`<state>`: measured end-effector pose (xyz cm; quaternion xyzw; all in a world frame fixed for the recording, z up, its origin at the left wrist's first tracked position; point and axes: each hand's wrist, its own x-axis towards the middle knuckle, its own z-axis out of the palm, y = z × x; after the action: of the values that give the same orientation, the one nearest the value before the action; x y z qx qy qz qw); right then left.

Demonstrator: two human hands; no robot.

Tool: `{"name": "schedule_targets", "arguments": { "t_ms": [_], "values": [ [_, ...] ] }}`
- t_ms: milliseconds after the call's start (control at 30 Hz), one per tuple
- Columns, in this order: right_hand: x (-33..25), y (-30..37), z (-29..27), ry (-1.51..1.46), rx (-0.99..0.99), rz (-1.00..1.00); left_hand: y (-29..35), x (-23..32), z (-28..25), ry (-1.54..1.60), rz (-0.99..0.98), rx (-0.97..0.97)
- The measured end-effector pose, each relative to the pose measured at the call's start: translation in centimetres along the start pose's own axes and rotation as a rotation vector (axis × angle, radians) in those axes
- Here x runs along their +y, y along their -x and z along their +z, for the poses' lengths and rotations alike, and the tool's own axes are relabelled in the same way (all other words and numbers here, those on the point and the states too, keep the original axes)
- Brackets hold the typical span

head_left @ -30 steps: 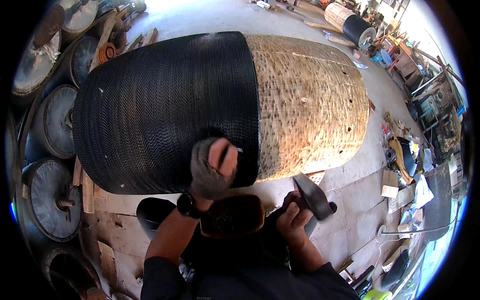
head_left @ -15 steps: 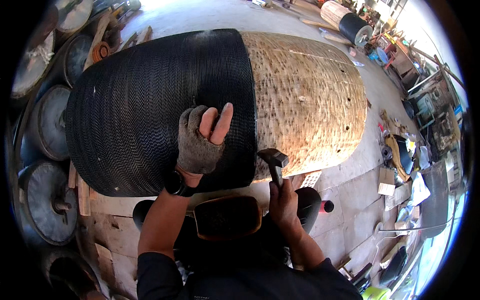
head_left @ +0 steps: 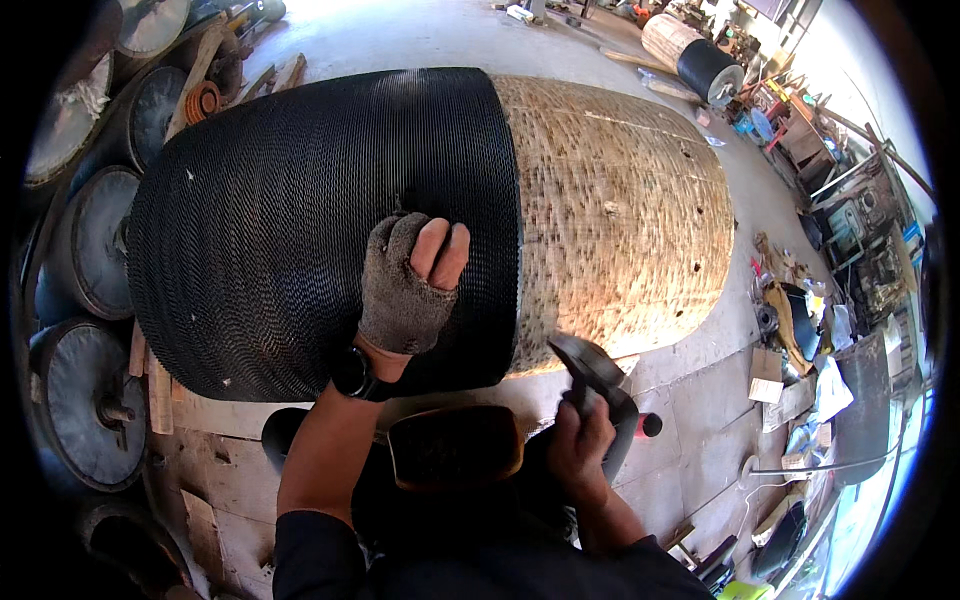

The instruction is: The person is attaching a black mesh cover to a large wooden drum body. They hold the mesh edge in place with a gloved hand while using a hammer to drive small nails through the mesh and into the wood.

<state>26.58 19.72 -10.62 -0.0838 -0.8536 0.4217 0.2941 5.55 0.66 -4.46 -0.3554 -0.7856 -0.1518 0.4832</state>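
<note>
A big drum lies crosswise before me: a ridged black band covers its left part, and pitted bare wood its right part. Against the black band rests my left hand, in a grey work glove with two bare fingers showing. Its fingers are curled closed; whatever they may hold is hidden. A hammer is gripped in my right hand, its head raised in front of the drum's near edge, apart from the wood. Between my arms sits a dark open box with a brownish rim.
Several large rollers line the left side. On the right lie cardboard, white plastic and other clutter. A red cylinder stands near my right knee. A smaller half-black drum lies far right.
My right hand has drawn the hammer away from the drum, down and to the right. My left hand's outstretched finger has curled in. The view has shifted slightly.
</note>
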Motion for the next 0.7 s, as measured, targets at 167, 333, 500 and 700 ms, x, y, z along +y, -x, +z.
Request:
{"name": "schedule_targets", "arguments": {
  "t_ms": [167,333,500,700],
  "values": [
    [1.5,-0.8,1.4,0.249,-0.120,0.104,0.6,-0.1,0.3,0.005,0.001,0.021],
    [0.9,0.5,0.6,-0.007,-0.020,0.132,0.7,0.0,0.3,0.009,0.006,0.057],
    [1.3,-1.1,2.1,0.184,-0.008,0.005,0.1,-0.1,0.0,0.001,-0.016,0.050],
    [2.4,0.8,0.9,-0.090,0.054,-0.003,-0.4,0.0,0.2,0.015,-0.028,0.066]
  ]
}}
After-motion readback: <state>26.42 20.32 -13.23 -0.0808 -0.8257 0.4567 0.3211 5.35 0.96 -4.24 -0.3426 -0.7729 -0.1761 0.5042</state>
